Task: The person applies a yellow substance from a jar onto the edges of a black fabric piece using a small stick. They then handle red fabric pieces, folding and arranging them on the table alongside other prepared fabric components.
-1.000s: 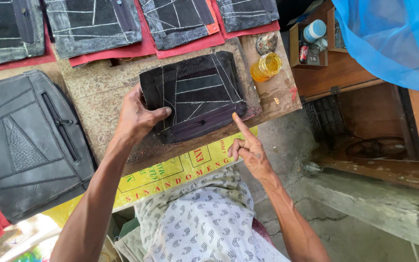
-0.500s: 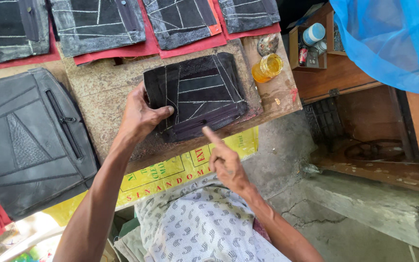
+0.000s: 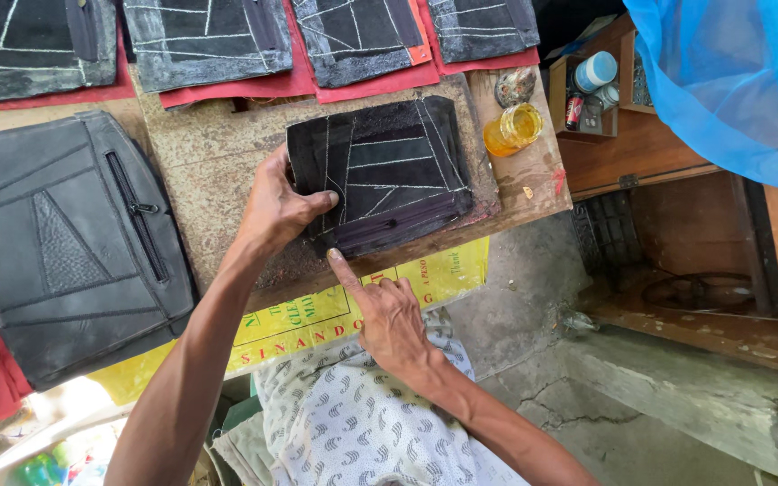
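Stack of dark leather panels (image 3: 389,171) lying flat on the worn bench (image 3: 218,171), near its front edge; chalk-white lines marked across the top panel. Lower layers of the stack visible only as thin edges along the front side, count not determinable.

Left hand (image 3: 283,205) clamped on the stack's left edge, thumb on top of the panel, remaining fingers tucked behind the edge and hidden. Right hand (image 3: 387,317) just in front of the stack, index finger extended with its tip touching the lower left corner; other fingers curled in, holding nothing.

Left of the stack: large black bag front with zip (image 3: 69,243), overhanging the bench, lower corner lost in glare. Behind the stack: row of chalk-marked panels on red backing (image 3: 317,45), cropped by the top of the frame. Right of the stack: glass jar of yellow liquid (image 3: 513,128) on the bench corner. Further right: wooden box of small containers (image 3: 592,90), contents hard to make out, partly covered by blue netting (image 3: 731,81).
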